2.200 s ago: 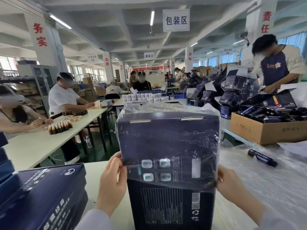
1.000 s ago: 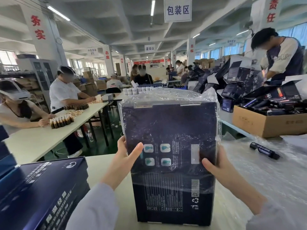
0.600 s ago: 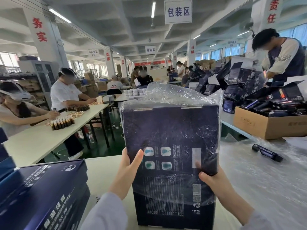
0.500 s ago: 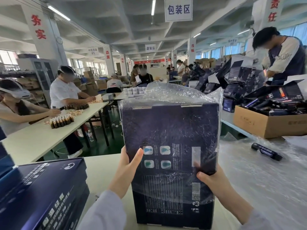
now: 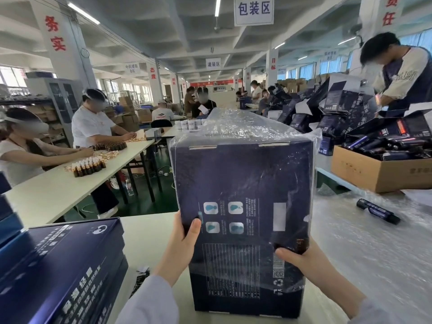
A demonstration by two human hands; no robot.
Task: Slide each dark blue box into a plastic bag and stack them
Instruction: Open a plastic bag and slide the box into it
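Note:
A dark blue box (image 5: 243, 183) stands upright on the white table (image 5: 149, 232) in front of me. A clear plastic bag (image 5: 236, 127) covers it from the top down to near its base, with loose film bunched above the lid. My left hand (image 5: 182, 244) grips the box's left edge, thumb on the front face. My right hand (image 5: 304, 260) holds the lower right edge over the film. A stack of dark blue boxes (image 5: 60, 267) lies flat at my left.
Clear plastic bags (image 5: 374, 249) are spread over the table on my right, with a dark tube (image 5: 377, 211) lying on them. A cardboard carton (image 5: 378, 169) of dark tubes stands behind. A person works at the far right; others sit at a table to the left.
The bag has slid further down the box, from about halfway to near the base. Both hands moved lower along the box's sides with the film.

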